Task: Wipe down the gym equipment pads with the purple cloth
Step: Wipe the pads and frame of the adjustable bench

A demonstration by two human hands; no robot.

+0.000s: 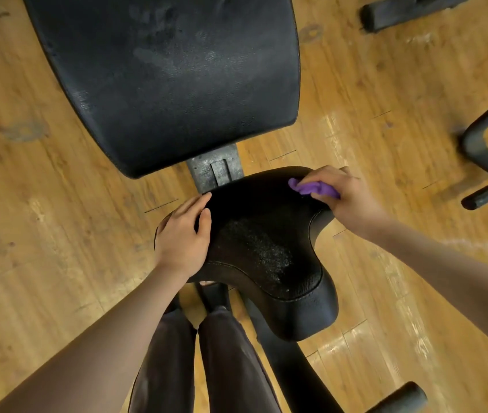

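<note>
A small black seat pad (260, 245) with white stitching sits below me, its middle speckled with droplets. My right hand (347, 198) grips the bunched purple cloth (311, 188) against the pad's far right corner. My left hand (184, 234) rests on the pad's left edge, fingers lying flat over it and the thumb on top. Beyond the seat lies the large black back pad (171, 76), showing smeary marks on its surface. A grey metal bracket (216, 169) joins the two pads.
The bench stands on a worn wooden floor (43, 189). My legs in dark trousers (207, 359) stand just before the seat. Black metal frame tubes (487, 162) sit at the right, another black frame piece (409, 10) at top right, and a rubber-capped foot (401, 397) at bottom right.
</note>
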